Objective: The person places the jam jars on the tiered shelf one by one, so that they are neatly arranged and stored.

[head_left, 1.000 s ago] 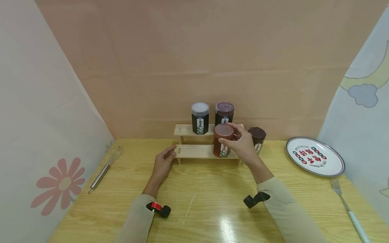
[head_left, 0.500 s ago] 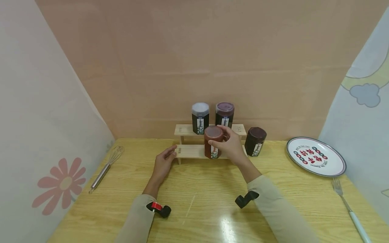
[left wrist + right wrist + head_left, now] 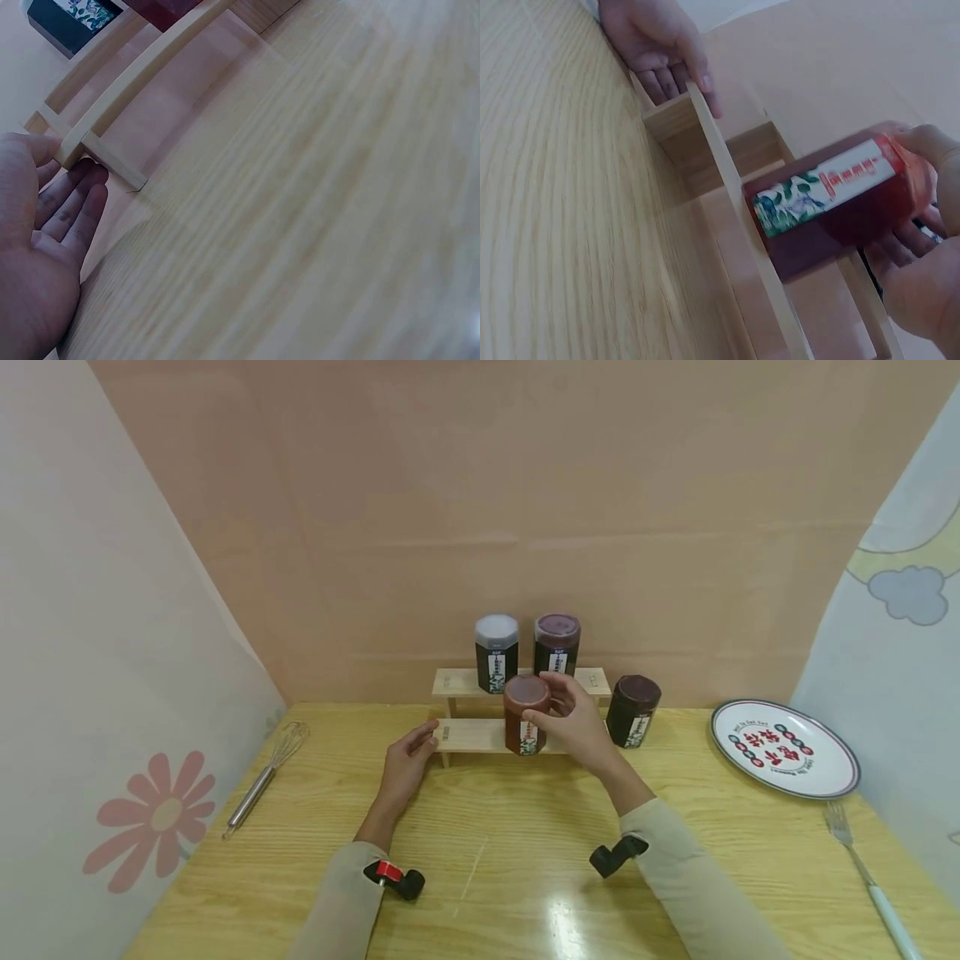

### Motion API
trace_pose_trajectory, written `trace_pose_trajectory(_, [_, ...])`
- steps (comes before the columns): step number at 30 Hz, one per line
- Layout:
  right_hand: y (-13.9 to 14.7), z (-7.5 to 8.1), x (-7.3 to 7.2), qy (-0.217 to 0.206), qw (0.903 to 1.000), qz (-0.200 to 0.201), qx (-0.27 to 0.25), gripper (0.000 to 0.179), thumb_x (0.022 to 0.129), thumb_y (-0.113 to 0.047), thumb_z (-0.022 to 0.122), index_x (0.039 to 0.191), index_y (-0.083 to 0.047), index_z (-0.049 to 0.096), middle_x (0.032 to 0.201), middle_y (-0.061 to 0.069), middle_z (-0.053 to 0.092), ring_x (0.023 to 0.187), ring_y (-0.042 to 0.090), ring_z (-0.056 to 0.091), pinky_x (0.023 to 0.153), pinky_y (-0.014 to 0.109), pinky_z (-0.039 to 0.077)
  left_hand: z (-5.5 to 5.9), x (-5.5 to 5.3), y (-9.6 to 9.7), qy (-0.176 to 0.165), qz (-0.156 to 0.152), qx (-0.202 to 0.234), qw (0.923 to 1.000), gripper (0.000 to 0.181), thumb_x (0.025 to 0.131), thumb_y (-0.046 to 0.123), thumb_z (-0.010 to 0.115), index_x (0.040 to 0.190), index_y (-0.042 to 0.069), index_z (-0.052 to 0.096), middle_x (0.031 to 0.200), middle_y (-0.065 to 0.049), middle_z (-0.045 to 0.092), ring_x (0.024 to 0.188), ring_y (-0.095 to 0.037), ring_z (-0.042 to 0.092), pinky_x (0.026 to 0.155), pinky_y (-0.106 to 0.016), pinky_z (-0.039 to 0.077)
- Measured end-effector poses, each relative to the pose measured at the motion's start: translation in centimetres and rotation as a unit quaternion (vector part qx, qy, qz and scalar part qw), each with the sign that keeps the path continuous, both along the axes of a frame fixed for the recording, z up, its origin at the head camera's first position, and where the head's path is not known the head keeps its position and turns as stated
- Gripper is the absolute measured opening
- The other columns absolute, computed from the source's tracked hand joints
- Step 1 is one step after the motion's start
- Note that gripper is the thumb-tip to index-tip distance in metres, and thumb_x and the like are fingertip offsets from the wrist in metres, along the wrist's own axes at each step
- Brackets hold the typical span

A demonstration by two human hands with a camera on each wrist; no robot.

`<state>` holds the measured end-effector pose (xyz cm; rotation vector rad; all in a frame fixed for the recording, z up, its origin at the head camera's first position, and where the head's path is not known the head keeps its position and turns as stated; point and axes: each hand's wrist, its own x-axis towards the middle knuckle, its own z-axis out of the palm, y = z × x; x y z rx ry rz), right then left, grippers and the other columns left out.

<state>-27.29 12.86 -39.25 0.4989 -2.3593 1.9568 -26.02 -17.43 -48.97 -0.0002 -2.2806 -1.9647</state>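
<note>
A two-tier wooden shelf (image 3: 472,735) stands at the back of the table. My left hand (image 3: 405,768) pinches the left end of its lower board, with the thumb side above and fingers below in the left wrist view. On that board stands a reddish jar (image 3: 522,727) with a white label, near the middle. My right hand (image 3: 581,727) holds this jar near its lid, thumb at the front and fingers behind. The upper board bears a dark jar with a white lid (image 3: 497,664) and a dark jar with a purple lid (image 3: 557,647).
Right of the shelf another dark jar (image 3: 632,714) stands on the table. Farther right lie a white plate (image 3: 832,768) with red characters and a fork (image 3: 870,877) with a pale handle. A whisk (image 3: 258,789) lies at the left. A tan backdrop (image 3: 390,568) rises behind.
My right hand has moved the reddish jar leftward along the lower board, then stayed there over the last half second. The left hand has kept its place on the shelf.
</note>
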Motion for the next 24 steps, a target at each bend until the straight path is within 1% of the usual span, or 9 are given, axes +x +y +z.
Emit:
trace_pose_trajectory(2, [0.5, -0.1, 0.0, 0.001, 0.9999, 0.010, -0.009, 0.068, 0.092, -0.013, 0.079, 0.151, -0.008, 0.046, 0.147, 0.016, 0.055, 0.140, 0.029, 0.052, 0.119, 0.040, 0.043, -0.1, 0.0, 0.0, 0.001, 0.002, -0.003, 1.0000, 0.036, 0.104, 0.023, 0.064, 0.139, 0.019, 0.066, 0.144, -0.005, 0.064, 0.136, -0.021, 0.056, 0.097, -0.014, 0.051])
trace_pose_trajectory(4, [0.8, -0.1, 0.1, 0.000, 0.9998, 0.015, -0.014, 0.065, 0.092, -0.013, 0.079, 0.150, -0.009, 0.048, 0.146, 0.015, 0.056, 0.138, 0.026, 0.054, 0.115, 0.033, 0.047, -0.1, -0.1, 0.1, 0.001, 0.005, -0.004, 1.0000, 0.035, 0.104, 0.023, 0.064, 0.139, 0.019, 0.067, 0.144, -0.005, 0.064, 0.135, -0.022, 0.057, 0.097, -0.015, 0.051])
trace_pose_trajectory(7, [1.1, -0.1, 0.0, -0.004, 0.9997, 0.015, -0.021, 0.063, 0.092, -0.013, 0.079, 0.148, -0.009, 0.050, 0.145, 0.014, 0.057, 0.133, 0.020, 0.058, 0.108, 0.023, 0.051, -0.2, 0.0, 0.1, 0.002, 0.004, -0.006, 1.0000, 0.035, 0.104, 0.023, 0.064, 0.138, 0.019, 0.067, 0.144, -0.005, 0.064, 0.135, -0.022, 0.057, 0.097, -0.015, 0.051])
trace_pose_trajectory(9, [1.0, -0.2, 0.0, -0.005, 0.9996, 0.012, -0.024, 0.063, 0.092, -0.013, 0.080, 0.147, -0.008, 0.051, 0.144, 0.015, 0.058, 0.129, 0.015, 0.059, 0.106, 0.020, 0.052, -0.2, 0.0, 0.1, 0.002, 0.002, -0.007, 1.0000, 0.035, 0.104, 0.023, 0.064, 0.139, 0.018, 0.066, 0.144, -0.006, 0.064, 0.135, -0.022, 0.057, 0.097, -0.015, 0.051])
trace_pose_trajectory(14, [0.6, -0.4, -0.2, -0.001, 0.9995, 0.011, -0.031, 0.061, 0.091, -0.009, 0.079, 0.146, -0.006, 0.052, 0.143, 0.017, 0.059, 0.123, 0.009, 0.060, 0.105, 0.020, 0.052, -0.1, 0.0, 0.0, 0.003, 0.001, -0.011, 0.9999, 0.036, 0.104, 0.023, 0.063, 0.139, 0.018, 0.066, 0.145, -0.006, 0.063, 0.135, -0.022, 0.057, 0.098, -0.014, 0.050])
trace_pose_trajectory(21, [-0.5, -0.6, -0.5, 0.001, 0.9991, 0.004, -0.041, 0.061, 0.089, -0.007, 0.080, 0.144, -0.004, 0.053, 0.140, 0.017, 0.060, 0.123, 0.012, 0.061, 0.108, 0.024, 0.052, -0.1, 0.0, 0.0, -0.002, -0.001, -0.004, 1.0000, 0.036, 0.104, 0.023, 0.063, 0.139, 0.018, 0.066, 0.145, -0.005, 0.063, 0.135, -0.021, 0.056, 0.097, -0.012, 0.050])
trace_pose_trajectory(24, [-0.8, -0.7, -0.6, 0.002, 0.9991, 0.004, -0.042, 0.061, 0.090, -0.007, 0.080, 0.144, -0.005, 0.053, 0.140, 0.016, 0.060, 0.125, 0.015, 0.060, 0.110, 0.027, 0.051, 1.2, 0.7, 0.2, -0.014, -0.008, -0.004, 0.9999, 0.038, 0.105, 0.021, 0.061, 0.142, 0.014, 0.063, 0.148, -0.008, 0.061, 0.138, -0.023, 0.055, 0.096, -0.010, 0.048])
